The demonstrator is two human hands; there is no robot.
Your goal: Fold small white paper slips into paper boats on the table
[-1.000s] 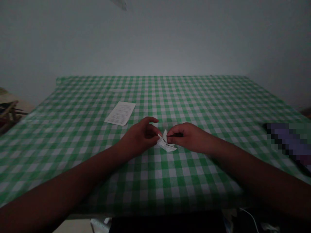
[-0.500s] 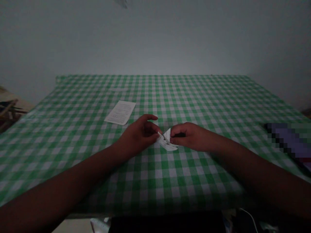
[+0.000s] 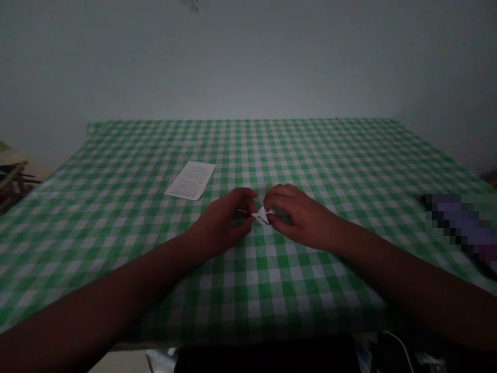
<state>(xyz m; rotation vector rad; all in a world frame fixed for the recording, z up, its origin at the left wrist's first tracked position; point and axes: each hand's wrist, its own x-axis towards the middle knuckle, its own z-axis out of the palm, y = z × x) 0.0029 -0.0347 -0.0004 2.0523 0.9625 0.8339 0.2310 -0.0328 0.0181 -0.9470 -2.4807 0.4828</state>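
Observation:
A small piece of folded white paper [image 3: 262, 215] is between my two hands, just above or on the checked cloth. My left hand [image 3: 227, 215] pinches its left side between thumb and fingers. From the right, my right hand [image 3: 297, 215] grips the other side, thumb below and fingers curled over it. Much of the paper's outline is hidden behind the fingers. Beyond my left hand lies a flat printed sheet [image 3: 191, 180], its lines of text too small to read.
A green and white checked cloth [image 3: 248, 290] covers the table. At the right edge lies a dark, partly pixelated flat object [image 3: 462, 217]. Behind the table rises a plain wall [image 3: 248, 62]. A white cable [image 3: 402, 347] hangs below the front edge.
My right hand has shifted slightly left and up, closing over the paper. The paper has turned, and its pointed flaps show less. My left fingers have drawn closer together.

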